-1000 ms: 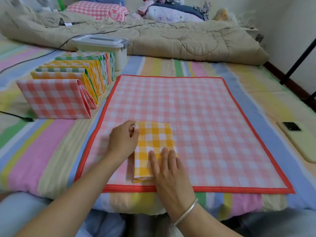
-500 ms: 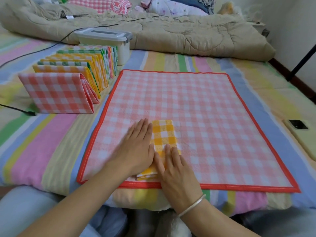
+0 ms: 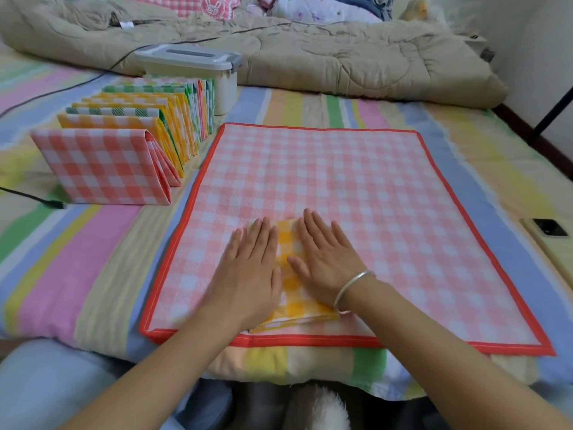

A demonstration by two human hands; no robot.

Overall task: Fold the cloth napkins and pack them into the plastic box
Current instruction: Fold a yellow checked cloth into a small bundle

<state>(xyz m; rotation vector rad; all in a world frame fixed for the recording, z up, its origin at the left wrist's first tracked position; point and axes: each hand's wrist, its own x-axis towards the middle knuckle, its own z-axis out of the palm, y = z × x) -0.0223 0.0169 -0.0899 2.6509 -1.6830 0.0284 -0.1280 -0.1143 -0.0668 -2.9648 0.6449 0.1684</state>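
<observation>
Left hand [image 3: 251, 274] and right hand [image 3: 322, 262] both flat, fingers straight, pressing the folded yellow napkin [image 3: 291, 293], which lies at the near edge of the pink checked mat [image 3: 387, 187] and shows mostly between them. Left of the mat a row of folded napkins [image 3: 130, 141] stands on edge, running back to the plastic box [image 3: 198, 66]; lid on, contents hidden. Phone [image 3: 548, 231] at right, beige quilt [image 3: 341, 57] farthest

We see a bed [image 3: 93, 249] in a pastel-striped sheet. Directly on it lies a pink checked mat [image 3: 387, 187] with a red border. Left of the mat stand folded napkins [image 3: 124, 141] in a row, the lidded plastic box [image 3: 192, 62] just behind them. A beige quilt [image 3: 341, 63] lies bunched at the far side, with a phone [image 3: 550, 240] at the right edge and a black cable [image 3: 31, 196] at the left.
</observation>
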